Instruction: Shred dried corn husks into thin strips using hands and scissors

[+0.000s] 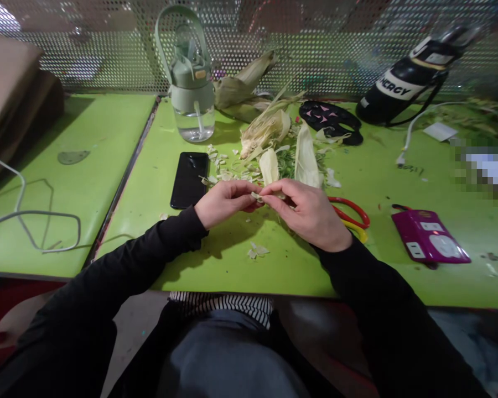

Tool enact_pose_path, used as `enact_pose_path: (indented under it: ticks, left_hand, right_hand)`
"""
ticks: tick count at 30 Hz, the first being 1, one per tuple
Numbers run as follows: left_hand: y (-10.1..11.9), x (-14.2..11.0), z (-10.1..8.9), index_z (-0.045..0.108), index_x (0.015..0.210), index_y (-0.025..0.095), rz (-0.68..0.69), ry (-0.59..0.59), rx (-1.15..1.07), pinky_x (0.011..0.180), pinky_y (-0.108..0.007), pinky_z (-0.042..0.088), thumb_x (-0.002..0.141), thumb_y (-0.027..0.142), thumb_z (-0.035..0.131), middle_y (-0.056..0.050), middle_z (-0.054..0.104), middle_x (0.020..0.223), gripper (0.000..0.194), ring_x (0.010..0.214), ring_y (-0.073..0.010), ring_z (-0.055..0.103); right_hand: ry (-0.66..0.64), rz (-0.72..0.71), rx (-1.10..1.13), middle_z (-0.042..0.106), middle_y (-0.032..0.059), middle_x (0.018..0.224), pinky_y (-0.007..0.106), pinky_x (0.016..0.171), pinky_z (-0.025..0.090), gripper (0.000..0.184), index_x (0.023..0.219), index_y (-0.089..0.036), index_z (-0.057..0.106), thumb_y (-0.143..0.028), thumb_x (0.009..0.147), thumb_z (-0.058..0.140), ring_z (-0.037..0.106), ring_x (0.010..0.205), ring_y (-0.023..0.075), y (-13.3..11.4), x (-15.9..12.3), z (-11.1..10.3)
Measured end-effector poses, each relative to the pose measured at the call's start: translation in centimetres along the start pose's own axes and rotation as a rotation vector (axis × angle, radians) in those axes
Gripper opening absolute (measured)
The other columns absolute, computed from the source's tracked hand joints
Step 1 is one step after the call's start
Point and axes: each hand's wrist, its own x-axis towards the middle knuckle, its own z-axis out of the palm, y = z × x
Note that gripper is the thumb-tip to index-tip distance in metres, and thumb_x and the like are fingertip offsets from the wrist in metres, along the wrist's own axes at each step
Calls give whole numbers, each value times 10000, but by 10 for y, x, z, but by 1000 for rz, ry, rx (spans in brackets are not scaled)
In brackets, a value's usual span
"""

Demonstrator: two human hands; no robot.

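My left hand [228, 202] and my right hand [305, 211] meet above the green table, fingertips pinched together. Between them is a small pale strip of corn husk [256, 195], mostly covered by the fingers; both hands seem to grip it. Just beyond lie dried corn husks [268, 132], with broad husk leaves [307, 157] and thin green shreds around them. Small cut husk pieces [218, 159] are scattered to the left, and a few scraps [257, 251] lie nearer me. Scissors with red and yellow handles [352, 213] rest partly hidden behind my right hand.
A black phone [190, 179] lies beside my left hand. Behind it stands a green water bottle [191, 91]. A black bottle [402, 83], a purple power socket [429, 236] and a white cable [410, 130] are at right. Brown paper stacks [12, 94] stand left, before a perforated metal screen [116, 50].
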Motion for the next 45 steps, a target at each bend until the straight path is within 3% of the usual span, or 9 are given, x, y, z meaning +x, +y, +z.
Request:
enact_pose_path:
  ticks: [4, 16, 22, 28, 37, 45]
  left_hand:
    - [-2, 1, 3, 667, 972, 88, 11, 30, 39, 789, -238, 536, 899, 102, 518, -23, 674, 794, 167, 724, -66, 617]
    - [-5, 1, 1, 687, 966, 90, 156, 77, 115, 740, -236, 514, 855, 224, 631, -18, 663, 774, 183, 695, -75, 580]
    - [-5, 1, 1, 688, 966, 76, 139, 64, 61, 761, -252, 518, 816, 197, 673, -23, 678, 777, 193, 686, -77, 585]
    - [-3, -1, 1, 678, 1008, 64, 109, 47, 14, 773, -262, 523, 840, 155, 624, -44, 692, 817, 199, 705, -81, 597]
    - [-6, 1, -1, 671, 1024, 68, 49, 9, 42, 764, -251, 516, 835, 108, 584, -51, 705, 848, 212, 692, -72, 604]
    - [-5, 4, 0, 678, 922, 78, 18, 83, 46, 717, -231, 520, 784, 54, 610, -27, 702, 801, 156, 652, -58, 593]
  right_hand:
    - [-6, 1, -3, 698, 53, 824, 299, 625, 471, 130, 876, -192, 621, -274, 939, 543, 622, 703, 159, -1, 0, 3]
    - [74, 239, 177, 600, -14, 691, 245, 445, 326, 133, 922, -194, 556, -325, 938, 539, 475, 502, 97, -7, -4, 5]
    - [101, 247, 198, 588, -18, 689, 243, 463, 347, 135, 928, -187, 555, -319, 941, 535, 461, 509, 91, -6, -4, 8]
    - [0, 191, 218, 659, 9, 743, 250, 512, 391, 144, 897, -183, 594, -316, 931, 552, 529, 561, 105, -3, -2, 5]
    - [-102, 139, 14, 626, -9, 687, 252, 502, 362, 97, 984, -192, 543, -216, 918, 477, 487, 503, 111, -8, -2, -1]
    - [-37, 62, -175, 674, 35, 771, 273, 507, 411, 120, 999, -187, 526, -283, 927, 527, 588, 565, 156, -2, -5, 11]
